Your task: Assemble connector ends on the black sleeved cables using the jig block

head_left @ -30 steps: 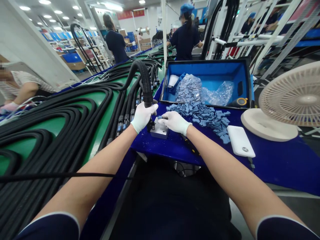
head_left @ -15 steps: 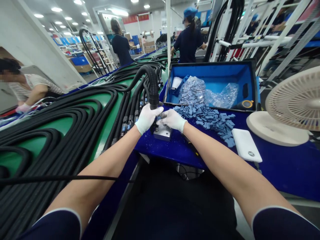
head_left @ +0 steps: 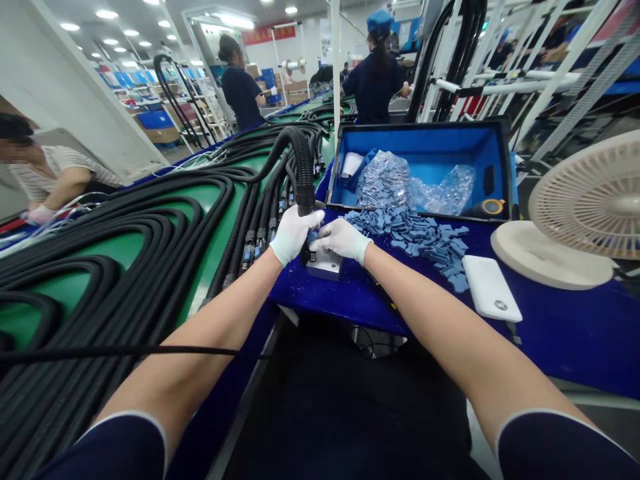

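Observation:
My gloved left hand is wrapped round the lower end of a black corrugated hose, which arches up and back over the line. Just to its right, my gloved right hand pinches a small blue clip against the hose's end fitting; the fingers hide most of the clip. Below both hands sits a silver metal block, and the fitting's dark end stands at its left side. A heap of loose blue clips lies on the blue table to the right of my right hand.
Behind the clips stands a blue bin holding plastic-wrapped clips and a tape roll. A white power bank and a beige fan are at the right. Long black hoses cover the green conveyor at the left. Several co-workers are nearby.
Both hands stay at the hose end above the metal block. My right fingers have shifted slightly at the clip, and the camera view has moved a little.

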`<state>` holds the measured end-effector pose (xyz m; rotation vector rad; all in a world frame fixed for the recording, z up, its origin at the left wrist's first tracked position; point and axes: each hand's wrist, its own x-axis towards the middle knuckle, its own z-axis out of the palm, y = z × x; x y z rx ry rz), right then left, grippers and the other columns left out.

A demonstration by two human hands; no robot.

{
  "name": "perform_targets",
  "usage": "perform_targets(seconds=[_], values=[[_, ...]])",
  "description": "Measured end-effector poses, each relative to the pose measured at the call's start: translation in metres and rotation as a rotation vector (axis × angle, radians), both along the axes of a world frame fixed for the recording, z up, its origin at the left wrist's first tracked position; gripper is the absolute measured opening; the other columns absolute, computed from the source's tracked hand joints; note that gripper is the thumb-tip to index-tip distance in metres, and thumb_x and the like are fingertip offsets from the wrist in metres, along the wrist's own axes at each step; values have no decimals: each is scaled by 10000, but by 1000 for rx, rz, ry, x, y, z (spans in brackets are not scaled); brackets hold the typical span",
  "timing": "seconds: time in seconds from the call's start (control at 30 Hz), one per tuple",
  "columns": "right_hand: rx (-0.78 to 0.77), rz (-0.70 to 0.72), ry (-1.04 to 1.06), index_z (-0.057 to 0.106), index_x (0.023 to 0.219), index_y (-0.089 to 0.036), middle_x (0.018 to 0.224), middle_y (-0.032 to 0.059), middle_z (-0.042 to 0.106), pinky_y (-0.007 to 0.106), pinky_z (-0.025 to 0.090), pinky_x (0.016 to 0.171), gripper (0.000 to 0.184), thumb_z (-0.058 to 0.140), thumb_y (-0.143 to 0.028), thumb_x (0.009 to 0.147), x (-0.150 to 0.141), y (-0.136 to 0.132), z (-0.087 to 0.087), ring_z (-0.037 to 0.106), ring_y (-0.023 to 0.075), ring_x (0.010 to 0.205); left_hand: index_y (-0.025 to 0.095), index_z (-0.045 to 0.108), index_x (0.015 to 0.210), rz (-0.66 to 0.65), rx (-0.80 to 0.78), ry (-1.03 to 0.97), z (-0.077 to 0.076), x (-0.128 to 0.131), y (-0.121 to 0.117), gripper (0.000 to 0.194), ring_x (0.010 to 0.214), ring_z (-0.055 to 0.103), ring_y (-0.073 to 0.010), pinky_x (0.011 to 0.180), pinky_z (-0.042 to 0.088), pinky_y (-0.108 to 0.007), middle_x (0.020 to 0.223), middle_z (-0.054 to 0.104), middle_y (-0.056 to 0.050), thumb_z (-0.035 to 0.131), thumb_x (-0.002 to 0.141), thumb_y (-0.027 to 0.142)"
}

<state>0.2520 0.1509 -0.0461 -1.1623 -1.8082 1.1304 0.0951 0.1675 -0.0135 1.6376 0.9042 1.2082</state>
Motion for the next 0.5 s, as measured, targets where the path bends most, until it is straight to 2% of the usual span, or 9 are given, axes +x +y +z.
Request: perform_targets(seconds=[0.13,0.23,0.3,0.37,0.43,0.5], values=[[-33,-14,-55,737,726,-110,595,4,638,227,420,512,355,794,-456,669,3,0,4,526,110,530,133,657,1005,-20,19,43,8,-3,-6,306,669,598,-151,684,502,-297,746,649,-33,729,806,354],[0,22,-106,787,875,-127,734,39,729,233,487,563,356,770,-452,731,7,-6,4,613,137,609,165,593,1035,81,23,-54,13,-40,-15,337,643,610,-136,625,511,-278,832,664,-45,685,860,438],[35,31,-96,794,959,-139,861,61,770,243,537,649,337,746,-417,774,10,-11,2,665,154,699,189,558,1127,215,15,-98,12,-87,-28,388,607,606,-117,572,508,-259,917,665,-44,671,869,455],[54,30,-86,788,1017,-142,944,74,780,261,561,730,317,723,-365,801,11,-13,-1,693,166,770,205,538,1223,362,-27,-17,10,-146,-53,472,577,600,-106,552,515,-256,960,665,-40,690,847,446],[57,9,-111,782,1055,-143,983,83,781,283,572,763,314,706,-324,810,11,-14,-4,708,181,809,216,540,1282,494,-142,175,7,-205,-90,525,585,613,-114,576,540,-272,974,675,-44,675,840,464],[53,-12,-156,784,1056,-152,985,88,781,297,579,751,300,705,-306,810,8,-14,-6,716,195,809,228,588,1249,539,-331,473,3,-253,-131,494,686,667,-163,646,570,-304,977,700,-50,615,858,528]])
